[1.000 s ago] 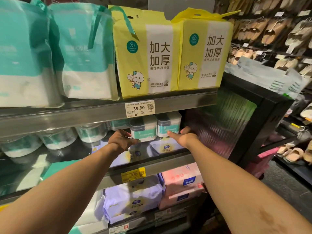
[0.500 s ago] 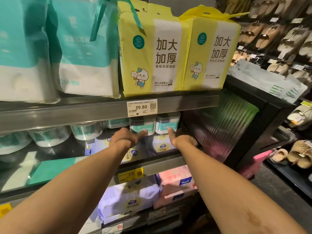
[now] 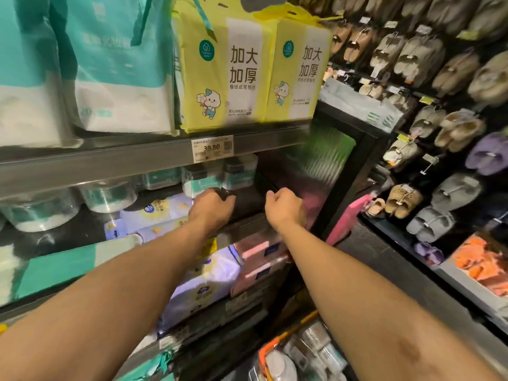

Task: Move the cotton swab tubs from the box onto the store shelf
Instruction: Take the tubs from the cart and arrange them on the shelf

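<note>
You pulled both hands back from the two cotton swab tubs that your fingers had been pressing. Your left hand and right hand came toward the front edge of the shelf, fingers now curled and empty. The tubs ended up deeper in. Your view swung right, bringing an orange-rimmed container into sight below.

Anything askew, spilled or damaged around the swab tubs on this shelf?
Nothing stands out, though the frame is blurred. The two square swab tubs stand upright side by side; the left hand and right hand hold nothing.
</note>
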